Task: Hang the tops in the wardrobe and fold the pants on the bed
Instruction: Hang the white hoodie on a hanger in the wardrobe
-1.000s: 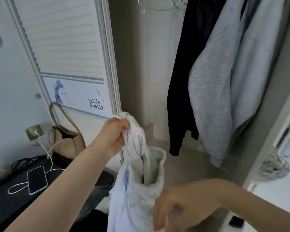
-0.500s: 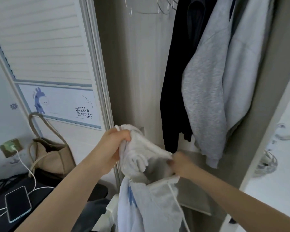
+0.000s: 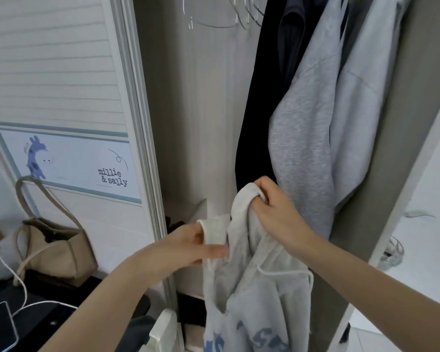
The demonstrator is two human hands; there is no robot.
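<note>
A person holds a pale grey hooded sweatshirt with blue lettering (image 3: 252,301) before the open wardrobe (image 3: 196,123), apparently readying it for hanging. The right hand (image 3: 272,209) grips the hood's edge; the left hand (image 3: 188,245) pinches the neckline just beside it. Next, one of the empty wire hangers (image 3: 229,16) overhead is likely needed.

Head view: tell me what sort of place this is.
Most likely a bedroom, at an open wardrobe. Tops hang inside beside empty wire hangers, the sliding door carries a children's giraffe picture, and a beige bag sits beside it.
</note>
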